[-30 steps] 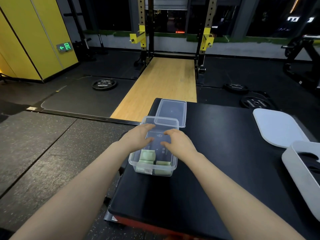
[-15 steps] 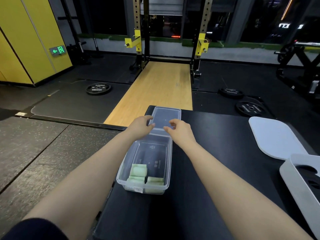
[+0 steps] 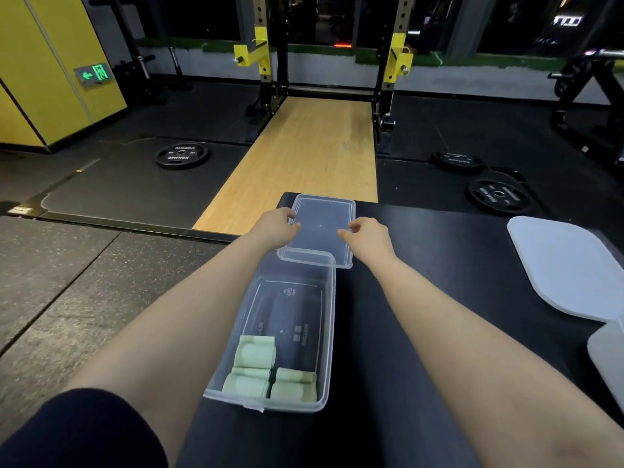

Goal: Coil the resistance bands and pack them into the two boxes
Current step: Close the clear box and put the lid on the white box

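Note:
A clear plastic box [image 3: 329, 332] stands on the black padded platform [image 3: 439, 298], its near end holding three coiled pale green resistance bands [image 3: 256, 352]. Beyond it lies the clear lid [image 3: 320, 228], its near edge overlapping the box's far rim. My left hand [image 3: 275, 228] pinches the lid's left edge between thumb and fingers. My right hand [image 3: 368, 238] pinches its right edge in the same way. Both forearms reach out on either side of the box.
A white lid [image 3: 567, 268] lies flat at the platform's right, with a white box rim [image 3: 607, 359] at the frame edge. Weight plates [image 3: 182, 156] lie on the dark gym floor around a wooden lifting strip [image 3: 304, 163] and rack.
Both hands left the box's top and reached forward to the lid, then took hold of its two side edges. The view tilted down, so the box sits lower in frame.

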`<state>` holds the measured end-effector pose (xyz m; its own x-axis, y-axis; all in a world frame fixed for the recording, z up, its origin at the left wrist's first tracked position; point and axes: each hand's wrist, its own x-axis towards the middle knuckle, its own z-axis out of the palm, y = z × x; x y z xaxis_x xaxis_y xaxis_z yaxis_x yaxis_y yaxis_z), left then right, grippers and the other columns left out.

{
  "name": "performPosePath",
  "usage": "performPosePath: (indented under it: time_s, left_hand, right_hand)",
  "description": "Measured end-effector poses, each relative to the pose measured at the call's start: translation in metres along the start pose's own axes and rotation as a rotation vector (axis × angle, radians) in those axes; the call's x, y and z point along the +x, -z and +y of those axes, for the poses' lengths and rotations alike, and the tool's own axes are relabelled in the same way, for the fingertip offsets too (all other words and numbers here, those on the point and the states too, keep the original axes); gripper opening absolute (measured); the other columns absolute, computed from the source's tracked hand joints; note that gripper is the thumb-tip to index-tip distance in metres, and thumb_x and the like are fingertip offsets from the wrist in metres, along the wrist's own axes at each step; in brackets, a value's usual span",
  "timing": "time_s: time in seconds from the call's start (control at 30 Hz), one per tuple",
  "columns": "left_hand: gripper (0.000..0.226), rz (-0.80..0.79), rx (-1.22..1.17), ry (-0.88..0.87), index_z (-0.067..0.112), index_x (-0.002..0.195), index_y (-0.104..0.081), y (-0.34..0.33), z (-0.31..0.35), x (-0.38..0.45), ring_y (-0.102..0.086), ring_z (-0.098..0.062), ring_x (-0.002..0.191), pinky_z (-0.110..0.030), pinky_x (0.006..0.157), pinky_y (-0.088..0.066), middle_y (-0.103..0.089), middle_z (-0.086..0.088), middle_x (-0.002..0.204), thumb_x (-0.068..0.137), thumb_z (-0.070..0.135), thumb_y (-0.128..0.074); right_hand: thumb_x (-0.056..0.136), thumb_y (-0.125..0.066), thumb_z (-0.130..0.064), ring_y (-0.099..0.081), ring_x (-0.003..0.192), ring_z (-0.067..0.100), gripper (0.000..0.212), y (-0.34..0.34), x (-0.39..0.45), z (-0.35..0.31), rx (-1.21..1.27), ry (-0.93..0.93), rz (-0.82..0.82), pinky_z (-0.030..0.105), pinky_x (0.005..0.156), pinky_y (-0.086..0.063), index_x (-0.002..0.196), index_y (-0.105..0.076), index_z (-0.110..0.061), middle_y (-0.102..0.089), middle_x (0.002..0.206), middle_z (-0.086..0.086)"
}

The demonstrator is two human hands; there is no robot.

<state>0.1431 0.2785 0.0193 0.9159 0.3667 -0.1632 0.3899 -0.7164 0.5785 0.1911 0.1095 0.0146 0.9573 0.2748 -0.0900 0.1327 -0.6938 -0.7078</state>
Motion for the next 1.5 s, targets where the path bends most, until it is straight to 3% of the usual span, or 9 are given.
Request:
performPosePath:
  time_s: [0.17,0.3,0.53,0.7,0.8,0.87,1.03,1.27,1.5]
  left_hand:
    - [0.042,-0.089,0.103,0.099,0.009,0.137,-0.042,-0.011,-0.003,0.025,-0.050,-0.024,0.113,-0.031,0.090,-0.040,-0.047,-0.009,0.136,0.096,0.020,-0.043]
    - [0.018,-0.120,0.165,0.191,0.017,0.076,-0.042,-0.015,-0.004,0.040,-0.037,-0.012,0.063,-0.022,0.056,-0.032,-0.043,-0.002,0.083,0.093,0.013,-0.041]
    - [0.009,-0.167,0.230,0.219,0.005,0.093,-0.045,-0.020,0.001,0.042,-0.041,-0.016,0.063,-0.024,0.054,-0.032,-0.043,-0.005,0.077,0.092,0.014,-0.041]
    - [0.008,-0.068,0.067,0.220,0.010,0.085,-0.046,-0.019,0.001,0.043,-0.043,-0.019,0.064,-0.026,0.055,-0.038,-0.044,-0.003,0.076,0.091,0.007,-0.042]
    - [0.033,-0.025,-0.096,0.181,0.012,0.118,-0.053,-0.016,0.005,0.041,-0.055,-0.031,0.097,-0.034,0.075,-0.054,-0.050,-0.011,0.119,0.091,-0.003,-0.042]
    - [0.051,0.012,-0.137,0.156,0.013,0.136,-0.045,-0.015,0.011,0.036,-0.055,-0.032,0.104,-0.029,0.065,-0.053,-0.041,-0.011,0.141,0.090,-0.008,-0.039]
    - [0.054,0.071,-0.229,0.123,0.011,0.137,-0.045,-0.009,0.020,0.017,-0.053,-0.031,0.115,-0.025,0.065,-0.049,-0.038,-0.013,0.145,0.089,-0.013,-0.041]
    - [0.052,0.091,-0.227,0.101,0.010,0.136,-0.045,0.002,0.018,-0.018,-0.051,-0.028,0.115,-0.035,0.092,-0.050,-0.042,-0.015,0.143,0.088,-0.011,-0.047]
    - [0.048,0.125,-0.250,0.032,0.014,0.135,-0.048,0.022,0.034,-0.056,-0.055,-0.026,0.104,-0.021,0.055,-0.040,-0.042,-0.011,0.142,0.090,-0.004,-0.045]
  right_hand:
    - [0.094,-0.056,-0.028,-0.057,0.088,0.022,0.032,-0.012,0.021,0.015,0.012,-0.069,-0.017,0.031,0.073,-0.045,0.114,-0.059,-0.003,-0.062,0.113,0.011]
    - [0.093,-0.057,-0.028,-0.052,0.068,0.019,0.023,-0.022,0.032,0.026,0.007,-0.124,-0.047,0.025,0.053,-0.041,0.078,-0.052,-0.012,-0.052,0.077,0.001]
    - [0.092,-0.054,-0.019,-0.040,0.054,0.013,0.034,-0.030,0.041,0.027,0.115,-0.215,-0.041,0.024,0.044,-0.028,0.064,-0.035,-0.016,-0.042,0.067,-0.001]
    - [0.088,-0.056,-0.009,-0.051,0.076,0.022,0.007,-0.034,0.037,0.028,0.233,-0.264,-0.016,0.025,0.047,-0.033,0.082,-0.052,-0.008,-0.056,0.097,0.008]
    - [0.087,-0.057,-0.004,-0.053,0.082,0.023,0.013,-0.031,0.035,0.029,0.340,-0.279,0.032,0.024,0.050,-0.037,0.099,-0.061,-0.002,-0.060,0.104,0.011]
    - [0.086,-0.058,-0.001,-0.053,0.079,0.021,0.006,-0.027,0.032,0.031,0.408,-0.282,0.066,0.024,0.052,-0.040,0.091,-0.062,0.000,-0.062,0.096,0.010]
    - [0.086,-0.063,0.000,-0.060,0.071,0.012,0.033,-0.015,0.018,0.034,0.581,-0.294,0.091,0.028,0.081,-0.052,0.118,-0.059,-0.002,-0.066,0.111,0.011]
    - [0.091,-0.053,0.008,-0.068,0.083,0.019,0.046,0.002,-0.019,0.020,0.860,-0.287,0.080,0.031,0.076,-0.056,0.134,-0.046,-0.005,-0.063,0.107,0.007]
    - [0.091,-0.049,0.011,-0.068,0.083,0.022,0.045,0.031,-0.049,-0.004,0.943,-0.245,0.138,0.035,0.081,-0.056,0.133,-0.047,-0.005,-0.059,0.104,0.005]
